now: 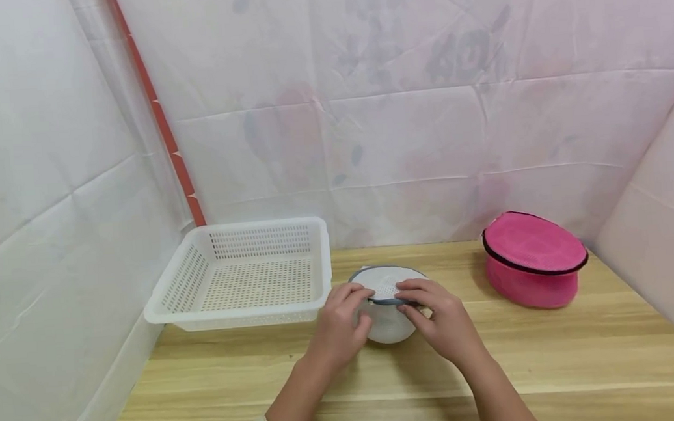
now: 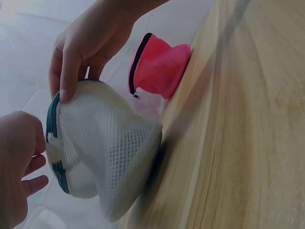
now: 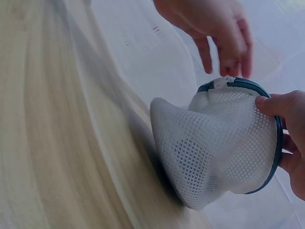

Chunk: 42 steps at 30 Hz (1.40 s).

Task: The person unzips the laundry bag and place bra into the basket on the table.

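A white mesh laundry bag [image 1: 387,327] with a dark teal zipper rim [image 2: 53,114] stands on the table between my hands. My right hand [image 1: 441,317] pinches the rim's right side, thumb on the outside, fingers over the edge, as the right wrist view shows. Beside the zipper's white end [image 3: 224,82], my left hand [image 1: 340,321] has its bent fingertips at the rim. Its thumb stands apart from them, and whether the fingertips touch the zipper pull is unclear. The bag's mesh side sags inward, seen in both wrist views.
A white perforated plastic basket [image 1: 322,264] sits at the back left of the wooden table [image 1: 255,386]. At the back right is a pink mesh laundry bag [image 1: 532,285] with a black zipper. White sheeting [image 1: 402,134] hangs behind and along both sides.
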### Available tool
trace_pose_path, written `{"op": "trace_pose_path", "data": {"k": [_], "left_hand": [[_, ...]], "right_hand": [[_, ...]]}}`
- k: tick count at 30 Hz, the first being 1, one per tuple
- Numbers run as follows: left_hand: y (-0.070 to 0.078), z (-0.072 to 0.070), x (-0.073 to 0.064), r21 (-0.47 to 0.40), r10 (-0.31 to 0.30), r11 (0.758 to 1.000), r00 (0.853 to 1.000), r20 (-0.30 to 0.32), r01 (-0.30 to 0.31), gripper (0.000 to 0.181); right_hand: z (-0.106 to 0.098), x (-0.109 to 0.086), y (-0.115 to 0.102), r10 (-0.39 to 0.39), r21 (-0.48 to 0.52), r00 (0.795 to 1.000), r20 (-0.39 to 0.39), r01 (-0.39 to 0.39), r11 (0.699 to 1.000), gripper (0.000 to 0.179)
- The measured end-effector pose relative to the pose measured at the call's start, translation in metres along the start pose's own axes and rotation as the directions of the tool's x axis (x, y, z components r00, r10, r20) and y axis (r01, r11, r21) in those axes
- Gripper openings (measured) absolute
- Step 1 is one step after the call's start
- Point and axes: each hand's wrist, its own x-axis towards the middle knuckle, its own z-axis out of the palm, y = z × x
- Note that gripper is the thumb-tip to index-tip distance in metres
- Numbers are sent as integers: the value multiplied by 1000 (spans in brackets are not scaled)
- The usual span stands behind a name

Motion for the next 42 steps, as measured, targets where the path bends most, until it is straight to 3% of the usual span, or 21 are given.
{"op": "trace_pose_path", "data": {"k": [6,14,19,23,29,42], "left_hand": [[-6,1,-1,27,-40,999,999,-1,40,36],[-4,1,0,6,1,1000,999,-51,-1,29],[-3,1,1,1,31,1000,997,-69,-31,25],[0,0,1,7,52,999,996,-74,-52,22],[6,0,2,36,75,997,995,-60,-72,18],[11,-3,4,58,82,995,995,-59,-79,14]], "right_hand": [[-5,0,0,57,41,998,14,-58,997,27],[-7,0,-4,67,84,997,39,-71,994,27],[-7,2,-7,31,89,999,18,-32,995,32],[-4,3,-10,-42,78,999,-8,43,996,37],[3,3,-16,-128,68,992,6,127,990,32],[12,2,-18,-173,47,984,-36,175,983,20]]}}
